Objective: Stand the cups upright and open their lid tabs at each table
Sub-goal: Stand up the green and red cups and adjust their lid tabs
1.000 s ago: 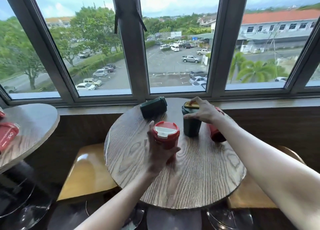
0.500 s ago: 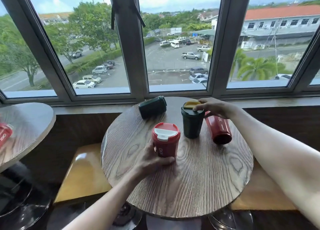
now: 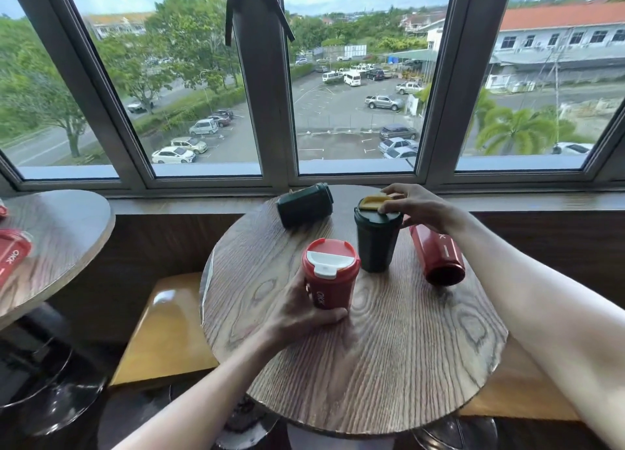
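**Tab lifting on the dark green cup, two cups still down**

We take the upright dark green cup [image 3: 376, 243], mid-desk, as our landmark. Our right hand [image 3: 417, 206] pinches its yellow tab [image 3: 373, 201], raised off the lid; this looks like the opening step. Just left and nearer us, our left hand [image 3: 297, 309] grips the upright red cup [image 3: 330, 273], whose white tab lies flat. Next we would flip that. Behind-left lies another green cup [image 3: 304, 204]; right lies a glossy red one [image 3: 438, 255]. The round desk [image 3: 389, 365] shows woodgrain.
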{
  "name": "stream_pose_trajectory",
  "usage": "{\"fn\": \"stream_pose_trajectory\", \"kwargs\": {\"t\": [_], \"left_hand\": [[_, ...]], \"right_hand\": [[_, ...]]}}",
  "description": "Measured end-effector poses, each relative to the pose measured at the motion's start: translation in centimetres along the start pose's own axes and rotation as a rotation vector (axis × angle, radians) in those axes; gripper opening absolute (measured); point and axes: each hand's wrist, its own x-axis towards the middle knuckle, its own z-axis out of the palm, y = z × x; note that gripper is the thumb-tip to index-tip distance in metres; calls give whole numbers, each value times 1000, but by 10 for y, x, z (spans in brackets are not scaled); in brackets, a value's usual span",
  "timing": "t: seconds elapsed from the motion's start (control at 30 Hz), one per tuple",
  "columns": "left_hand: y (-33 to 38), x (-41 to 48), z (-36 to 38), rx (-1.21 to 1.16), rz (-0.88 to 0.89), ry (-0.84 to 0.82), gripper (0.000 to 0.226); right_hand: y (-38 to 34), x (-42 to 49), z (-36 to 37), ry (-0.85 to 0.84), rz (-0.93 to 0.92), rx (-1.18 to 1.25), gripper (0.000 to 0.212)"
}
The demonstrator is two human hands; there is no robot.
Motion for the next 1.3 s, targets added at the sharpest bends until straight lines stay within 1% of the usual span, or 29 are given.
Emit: {"fn": "stream_pose_trajectory", "kwargs": {"t": [0.1, 0.23, 0.37, 0.47, 0.6, 0.67, 0.77, 0.93, 1.03, 1.13, 1.23, 1.3], "left_hand": [[5, -1, -3, 2, -14, 15, 74], [8, 1, -10, -55, -16, -13, 75], [3, 4, -16, -95, -40, -17, 75], [-2, 6, -21, -104, -89, 6, 81], [-4, 8, -26, -73, -85, 56, 76], [-4, 8, -27, -45, -89, 48, 78], [-4, 8, -26, -45, -96, 49, 87], [1, 6, -27, -80, -92, 39, 77], [4, 5, -28, -77, -82, 27, 77], [4, 4, -28, -78, -99, 7, 83], [2, 2, -27, -58, -123, 5, 95], [2, 0, -27, -12, -125, -1, 93]], "right_hand": [[-10, 6, 14, -26, -24, -7, 37], [-18, 14, 30, -54, -48, -5, 34], [-26, 23, 46, -67, -58, 13, 36], [-33, 28, 59, -81, -84, 5, 39], [-39, 35, 71, -84, -108, -17, 39], [-40, 37, 77, -91, -112, -11, 39], [-43, 40, 84, -102, -120, -21, 40], [-46, 44, 87, -135, -126, -39, 40], [-47, 44, 84, -166, -123, -48, 42], [-45, 45, 79, -194, -112, -39, 41], [-43, 45, 75, -208, -97, -44, 41], [-43, 44, 75, -217, -77, -55, 43]]}}
